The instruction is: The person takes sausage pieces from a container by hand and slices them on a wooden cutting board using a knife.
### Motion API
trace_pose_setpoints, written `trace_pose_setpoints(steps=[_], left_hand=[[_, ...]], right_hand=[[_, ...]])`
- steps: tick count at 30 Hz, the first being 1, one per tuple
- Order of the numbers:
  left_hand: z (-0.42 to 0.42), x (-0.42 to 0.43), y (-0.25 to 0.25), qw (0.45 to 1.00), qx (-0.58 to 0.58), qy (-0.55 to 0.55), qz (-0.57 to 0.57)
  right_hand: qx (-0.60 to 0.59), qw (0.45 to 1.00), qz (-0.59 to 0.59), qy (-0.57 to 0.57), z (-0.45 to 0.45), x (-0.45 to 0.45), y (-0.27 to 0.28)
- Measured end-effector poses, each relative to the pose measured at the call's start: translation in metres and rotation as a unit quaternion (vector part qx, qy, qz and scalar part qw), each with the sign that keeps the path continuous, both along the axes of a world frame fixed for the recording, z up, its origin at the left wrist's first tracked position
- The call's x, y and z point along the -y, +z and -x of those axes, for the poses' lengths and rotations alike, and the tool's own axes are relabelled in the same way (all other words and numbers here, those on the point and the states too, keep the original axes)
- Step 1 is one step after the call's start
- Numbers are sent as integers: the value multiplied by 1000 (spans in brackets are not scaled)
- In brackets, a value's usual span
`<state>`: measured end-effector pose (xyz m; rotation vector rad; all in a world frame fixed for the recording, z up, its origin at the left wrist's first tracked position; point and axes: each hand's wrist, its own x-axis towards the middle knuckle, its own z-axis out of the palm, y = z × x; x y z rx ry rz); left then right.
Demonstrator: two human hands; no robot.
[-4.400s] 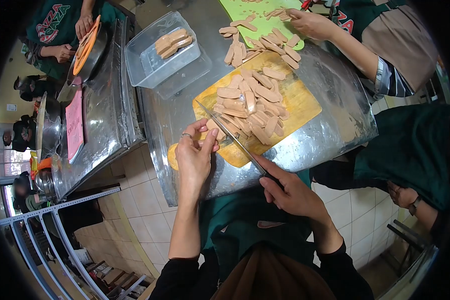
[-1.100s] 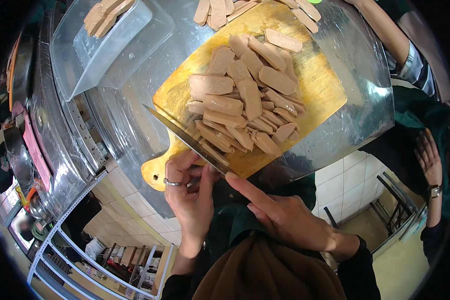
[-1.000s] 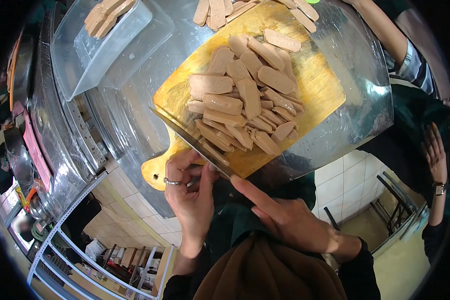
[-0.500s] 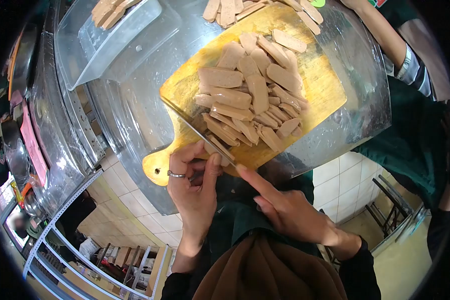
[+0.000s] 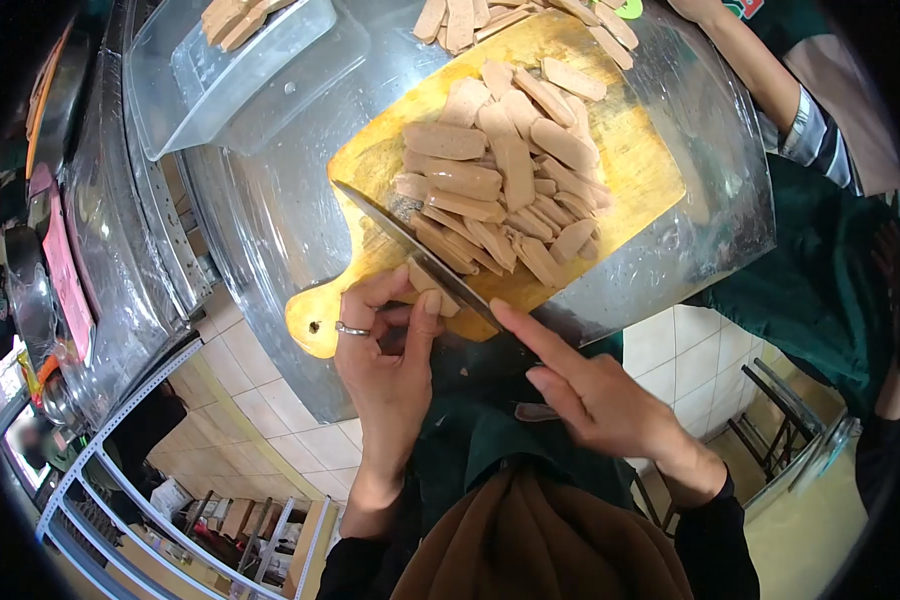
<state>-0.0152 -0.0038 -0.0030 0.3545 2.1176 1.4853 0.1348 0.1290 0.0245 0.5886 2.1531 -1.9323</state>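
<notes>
My left hand (image 5: 388,340), with a ring on one finger, pinches a small light-brown sausage piece (image 5: 432,284) at the near edge of the wooden cutting board (image 5: 630,185). In my right hand (image 5: 595,385) is a knife (image 5: 415,245), its index finger stretched along the blade's near end; the handle is hidden in the palm. The blade lies slantwise over the board, right beside the held piece. Beyond the blade, a heap of flat, oblong sausage slices (image 5: 510,165) covers the board's middle.
A clear plastic tub (image 5: 205,110) with several brown pieces stands at the upper left. More slices (image 5: 460,22) lie on the metal table (image 5: 270,230) past the board. Another person's forearm (image 5: 755,65) reaches in at the upper right. A metal rack (image 5: 120,470) is at the lower left.
The knife has turned slightly and its broad side shows more. My right hand has shifted a little right; my left hand still pinches the piece. The view has moved slightly.
</notes>
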Motion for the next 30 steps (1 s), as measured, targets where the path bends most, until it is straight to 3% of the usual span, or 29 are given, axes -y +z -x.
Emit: trace_pose_setpoints(steps=[3, 8, 23, 30], left_hand=[[-1, 1, -4, 1000, -15, 8, -7], [-1, -2, 1, 1000, -3, 5, 3], [0, -4, 5, 998, 44, 30, -28], [0, -3, 3, 999, 11, 20, -45]], right_hand=[[36, 997, 75, 7, 5, -11, 9], [6, 1000, -10, 8, -5, -2, 23], [-9, 999, -30, 0, -24, 22, 26], [104, 993, -33, 54, -16, 19, 44]])
